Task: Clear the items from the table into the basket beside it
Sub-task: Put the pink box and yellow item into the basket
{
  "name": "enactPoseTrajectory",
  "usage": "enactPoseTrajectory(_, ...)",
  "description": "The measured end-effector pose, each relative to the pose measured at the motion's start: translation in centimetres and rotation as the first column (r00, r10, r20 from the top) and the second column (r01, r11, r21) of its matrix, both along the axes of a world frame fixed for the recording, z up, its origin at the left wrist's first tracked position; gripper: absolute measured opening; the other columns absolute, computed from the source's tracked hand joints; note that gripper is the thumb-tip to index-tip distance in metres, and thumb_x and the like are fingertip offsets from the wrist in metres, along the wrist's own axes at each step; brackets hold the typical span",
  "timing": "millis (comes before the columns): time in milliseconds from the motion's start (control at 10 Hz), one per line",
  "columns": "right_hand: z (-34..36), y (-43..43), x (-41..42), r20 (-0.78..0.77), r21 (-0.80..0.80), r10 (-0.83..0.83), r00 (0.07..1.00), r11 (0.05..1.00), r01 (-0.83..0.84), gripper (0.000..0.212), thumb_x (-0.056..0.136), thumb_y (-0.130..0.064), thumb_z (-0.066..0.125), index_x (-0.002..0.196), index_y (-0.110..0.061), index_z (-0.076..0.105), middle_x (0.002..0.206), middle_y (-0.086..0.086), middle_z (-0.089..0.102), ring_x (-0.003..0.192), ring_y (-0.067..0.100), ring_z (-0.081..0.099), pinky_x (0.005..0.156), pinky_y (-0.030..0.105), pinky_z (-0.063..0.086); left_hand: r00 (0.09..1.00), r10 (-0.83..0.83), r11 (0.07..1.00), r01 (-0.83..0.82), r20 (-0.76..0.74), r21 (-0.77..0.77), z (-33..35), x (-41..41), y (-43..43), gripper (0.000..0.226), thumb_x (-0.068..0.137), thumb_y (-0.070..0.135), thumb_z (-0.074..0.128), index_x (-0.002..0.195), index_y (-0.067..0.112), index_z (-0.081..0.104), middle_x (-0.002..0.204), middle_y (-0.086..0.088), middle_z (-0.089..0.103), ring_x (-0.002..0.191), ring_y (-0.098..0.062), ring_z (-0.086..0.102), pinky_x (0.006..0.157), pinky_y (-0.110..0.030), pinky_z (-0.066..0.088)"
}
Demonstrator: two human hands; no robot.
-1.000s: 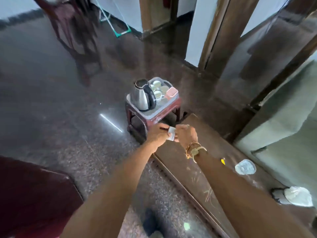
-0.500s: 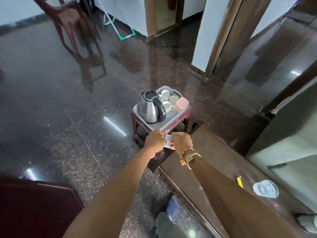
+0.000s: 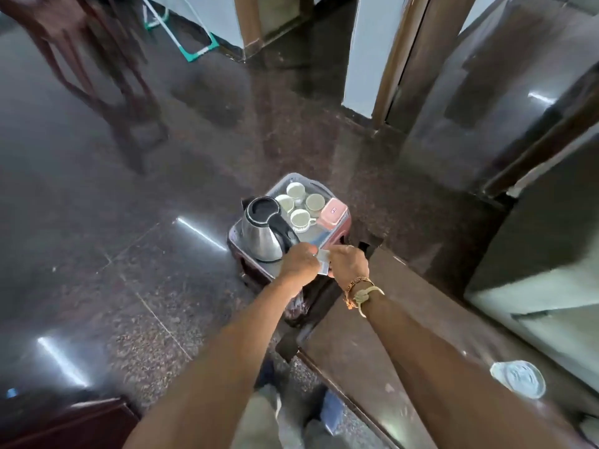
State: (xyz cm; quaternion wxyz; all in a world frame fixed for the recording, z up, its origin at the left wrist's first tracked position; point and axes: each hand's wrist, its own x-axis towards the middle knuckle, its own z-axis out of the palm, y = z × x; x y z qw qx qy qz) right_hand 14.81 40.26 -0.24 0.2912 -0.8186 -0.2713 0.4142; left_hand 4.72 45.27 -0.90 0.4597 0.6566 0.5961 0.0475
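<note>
Both hands, left hand (image 3: 299, 262) and right hand (image 3: 348, 264), fingers pinching a small white packet (image 3: 323, 265) over the basket (image 3: 311, 236) near edge, beside kettle (image 3: 264, 233), off the table (image 3: 389, 351) corner.

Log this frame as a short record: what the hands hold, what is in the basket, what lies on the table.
hands: left hand and right hand both pinch a small white flat item between them, at the basket's near edge
basket: grey, on a maroon stool; holds a steel kettle, four white cups and a pink box
table: a clear plastic lid lies on it
item identity: too small to tell
</note>
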Motion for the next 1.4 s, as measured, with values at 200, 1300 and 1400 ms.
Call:
enactPoseTrajectory(200, -4.9, 2.8, 0.7, 0.000, -0.112, -0.195, 0.981, 0.975, 0.194, 0.028, 0.084, -0.014, 0.058, 0.105, -0.017, 0.075, 0.103, 0.011, 0.071, 0.098, 0.033, 0.062, 0.084, 0.030, 0.049, 0.968, -0.224, 0.974, 0.221, -0.116, -0.041, -4.8, 2.5, 4.0, 0.022, 0.082, 0.000, 0.053, 0.094, 0.003, 0.070, 0.101, -0.020, 0.071, 0.100, -0.035, 0.067, 0.074, -0.039, 0.052)
enactPoseTrajectory(1300, -15.3, 14.1, 6.0, -0.066, -0.213, -0.128, 0.990, 0.971, 0.111, 0.031, 0.096, -0.007, 0.051, 0.124, -0.001, 0.064, 0.126, 0.022, 0.062, 0.119, 0.036, 0.058, 0.101, 0.038, 0.049, 0.842, -0.432, 0.900, 0.384, -0.322, -0.205, -12.9, 8.5, 17.0, 0.023, 0.092, 0.004, 0.054, 0.113, -0.004, 0.059, 0.119, -0.019, 0.064, 0.109, -0.034, 0.062, 0.071, -0.034, 0.045)
enactPoseTrajectory(1400, -13.5, 14.2, 6.9, -0.084, -0.203, -0.129, 0.988, 0.973, 0.110, 0.034, 0.097, -0.006, 0.049, 0.127, 0.002, 0.060, 0.129, 0.024, 0.059, 0.120, 0.037, 0.057, 0.100, 0.042, 0.050, 0.852, -0.415, 0.909, 0.369, -0.319, -0.195, -11.0, 8.9, 17.4, 0.025, 0.091, 0.004, 0.051, 0.113, -0.001, 0.061, 0.116, -0.018, 0.066, 0.107, -0.032, 0.064, 0.068, -0.033, 0.045)
